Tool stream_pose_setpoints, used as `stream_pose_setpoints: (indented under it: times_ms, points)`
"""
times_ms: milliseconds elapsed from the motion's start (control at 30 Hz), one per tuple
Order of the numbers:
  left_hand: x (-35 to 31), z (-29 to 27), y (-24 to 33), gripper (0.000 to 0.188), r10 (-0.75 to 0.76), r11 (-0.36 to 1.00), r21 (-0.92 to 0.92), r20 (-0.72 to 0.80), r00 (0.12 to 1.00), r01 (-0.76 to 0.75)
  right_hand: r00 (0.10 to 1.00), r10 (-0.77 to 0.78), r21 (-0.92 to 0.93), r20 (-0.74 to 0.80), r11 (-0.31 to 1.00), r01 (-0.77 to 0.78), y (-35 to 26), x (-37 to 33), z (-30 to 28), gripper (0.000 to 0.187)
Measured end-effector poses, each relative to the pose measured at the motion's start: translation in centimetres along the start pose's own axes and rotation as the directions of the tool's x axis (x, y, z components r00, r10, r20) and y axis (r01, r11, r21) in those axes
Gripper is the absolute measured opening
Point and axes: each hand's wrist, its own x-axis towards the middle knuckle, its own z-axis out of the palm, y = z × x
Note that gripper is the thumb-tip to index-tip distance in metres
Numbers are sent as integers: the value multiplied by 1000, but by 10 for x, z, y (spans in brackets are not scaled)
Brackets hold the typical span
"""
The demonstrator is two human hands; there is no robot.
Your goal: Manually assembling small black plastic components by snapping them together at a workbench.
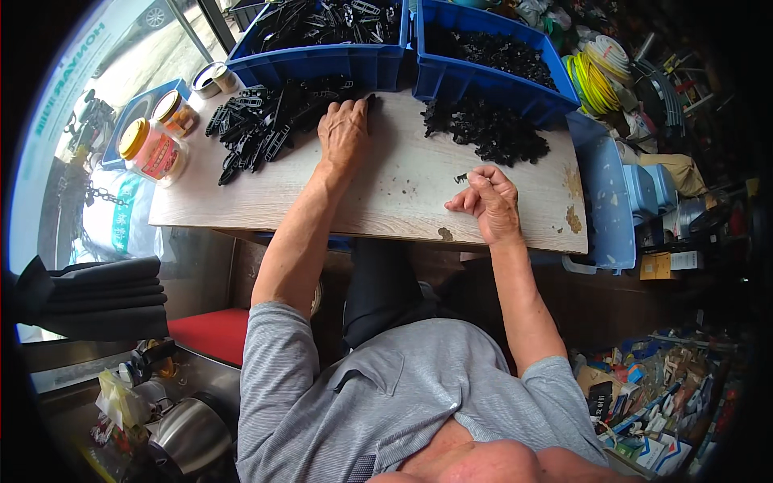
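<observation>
My left hand (345,133) reaches to the right end of a heap of long black plastic parts (262,121). Its fingers are bent down together, and the dark tip of one long part shows beside them; the rest of that part is hidden. Over the front of the table, my right hand (493,201) is closed in a pinch. A small black toothed plastic piece (461,178) sticks out at its fingertips. Beyond that hand lies a loose heap of small black plastic pieces (491,133).
Two blue bins, one of long black parts (322,60) and one of small pieces (491,76), stand along the back. Jars (153,149) crowd the table's left end. A blue container (608,209) stands beyond the right edge of the worn table (394,181).
</observation>
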Motion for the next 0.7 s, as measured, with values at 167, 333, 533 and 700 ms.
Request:
stream_pose_setpoints:
  times_ms: [167, 333, 533, 700]
  points:
    - [-3, -3, 8, 44, -6, 1000, 0, -31, 1000, 6, 1000, -5, 9, -6, 1000, 5, -1, 0, -3, 11]
    - [-13, -6, 8, 27, -7, 995, -98, -79, 997, -1, 1000, -16, 32, -21, 999, 17, 1, 0, 1, 11]
    - [-63, -21, 81, 21, -206, 393, -876, 211, 955, 279, 995, -47, 100, -84, 993, 55, 4, -2, 4, 12]
    - [-87, -40, 131, 26, -78, -123, -859, 508, 858, 497, 993, -82, 109, -82, 990, 90, 2, -2, 0, 12]
